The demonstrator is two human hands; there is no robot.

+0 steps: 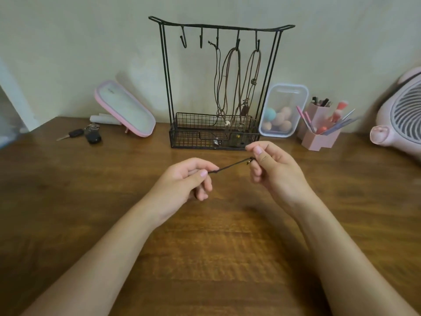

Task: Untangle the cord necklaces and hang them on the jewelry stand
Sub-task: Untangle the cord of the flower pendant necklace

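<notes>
A short stretch of dark cord necklace (231, 166) runs taut between my two hands above the wooden table (205, 247). My left hand (184, 181) pinches one end between thumb and forefinger. My right hand (271, 165) pinches the other end, where a small knot or clasp shows. Behind them stands the black wire jewelry stand (166, 71) with a row of hooks on its top bar. Three cord necklaces (237, 87) hang from the middle and right hooks, and their pendants dangle into the mesh basket (189, 133) at the base. The two left hooks are bare.
A pink-rimmed mirror (125, 108) leans on the wall at the left, with car keys (86, 134) before it. To the right of the stand are a clear box of makeup sponges (282, 110), a pink brush holder (319, 131) and a pink fan (401, 117).
</notes>
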